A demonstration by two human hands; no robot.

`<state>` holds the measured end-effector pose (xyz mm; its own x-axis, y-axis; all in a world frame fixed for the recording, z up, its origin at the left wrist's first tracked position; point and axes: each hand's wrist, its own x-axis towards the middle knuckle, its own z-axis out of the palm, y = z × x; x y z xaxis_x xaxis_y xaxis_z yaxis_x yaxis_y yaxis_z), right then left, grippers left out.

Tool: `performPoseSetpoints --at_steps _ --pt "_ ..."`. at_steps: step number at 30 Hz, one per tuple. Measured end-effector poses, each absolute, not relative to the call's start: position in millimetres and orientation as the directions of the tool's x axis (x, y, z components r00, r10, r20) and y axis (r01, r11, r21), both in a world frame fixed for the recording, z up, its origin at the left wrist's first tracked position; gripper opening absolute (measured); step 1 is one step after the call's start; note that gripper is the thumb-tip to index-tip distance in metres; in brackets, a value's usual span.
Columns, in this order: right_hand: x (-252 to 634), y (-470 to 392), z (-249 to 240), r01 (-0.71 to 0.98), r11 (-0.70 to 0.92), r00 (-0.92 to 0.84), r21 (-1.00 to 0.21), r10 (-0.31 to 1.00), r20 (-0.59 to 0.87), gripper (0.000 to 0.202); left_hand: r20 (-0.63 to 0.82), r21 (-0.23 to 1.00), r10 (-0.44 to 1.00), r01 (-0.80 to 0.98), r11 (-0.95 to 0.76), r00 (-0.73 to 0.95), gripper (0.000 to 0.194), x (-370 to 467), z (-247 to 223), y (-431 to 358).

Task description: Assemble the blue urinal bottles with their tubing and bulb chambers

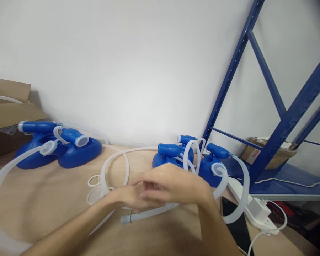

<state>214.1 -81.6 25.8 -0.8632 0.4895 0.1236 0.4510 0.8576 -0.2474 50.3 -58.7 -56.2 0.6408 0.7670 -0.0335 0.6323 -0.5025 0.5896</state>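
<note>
My left hand (pixel 134 196) reaches in low at the centre, its fingers partly hidden behind my right hand. Over it curves my right hand (pixel 173 181), fingers bent with a gap between them, blurred by motion. I see nothing clear in either hand. Just below and behind them lies a translucent hose (pixel 152 212), its clear connector end (pixel 126 219) bearing a thin clip. White ring-shaped caps (pixel 94 180) lie to the left of my hands. Beyond my right hand stands a blue plastic urinal bottle (pixel 169 151) with a blue neck.
More blue bottles (pixel 80 153) with hoses stand at the left beside a cardboard box (pixel 10 106). Another blue bottle (pixel 209 170) is at the right, near a white power strip (pixel 261 217) and a dark phone (pixel 237 224). Blue metal shelving (pixel 229 74) rises at the right.
</note>
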Motion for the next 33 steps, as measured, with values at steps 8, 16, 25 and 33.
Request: performPoseSetpoints --at_steps 8,16,25,33 --pt "261.6 -22.4 9.9 0.931 0.366 -0.362 -0.004 0.924 0.123 0.034 -0.281 0.393 0.648 0.701 -0.595 0.708 0.092 69.1 -103.6 -79.0" --pt "273.1 -15.6 9.5 0.999 0.052 -0.051 0.002 0.995 -0.081 0.055 -0.223 0.264 0.679 0.714 -0.649 0.700 0.071 75.1 -102.7 -76.4" --pt "248.8 -1.2 -11.9 0.984 0.165 -0.150 0.067 0.971 -0.187 0.073 -0.101 -0.076 0.676 0.672 -0.737 0.730 0.050 87.4 -131.1 -68.2" --pt "240.5 22.2 -39.2 0.944 0.331 -0.331 0.010 0.943 -0.023 0.065 0.310 -0.361 0.571 0.649 -0.669 0.760 0.030 65.5 -126.6 -21.4"
